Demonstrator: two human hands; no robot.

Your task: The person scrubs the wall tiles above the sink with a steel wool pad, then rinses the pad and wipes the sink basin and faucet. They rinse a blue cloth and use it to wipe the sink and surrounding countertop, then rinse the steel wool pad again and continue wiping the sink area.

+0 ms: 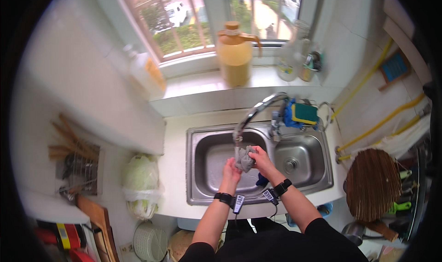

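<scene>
A crumpled grey cloth [245, 159] is bunched in my right hand [261, 161], above the left basin of a stainless steel double sink [210, 172]. Directly over it is the spout of a chrome faucet [258, 107], with water running down at the cloth's left edge. My left hand [231, 171] is cupped, palm up, close against the cloth's lower left side; whether it touches the cloth is hard to tell. Below my right hand, a dark blue item [262, 180] shows partly in the basin, the rest hidden by my wrist.
A sponge [304, 113] with a green face sits behind the right basin [304, 158]. On the windowsill stand a yellow jug [234, 58] and a glass bottle [289, 62]. Bagged cabbage [140, 179] lies left of the sink; a brown slatted lid-like disc [373, 184] is at right.
</scene>
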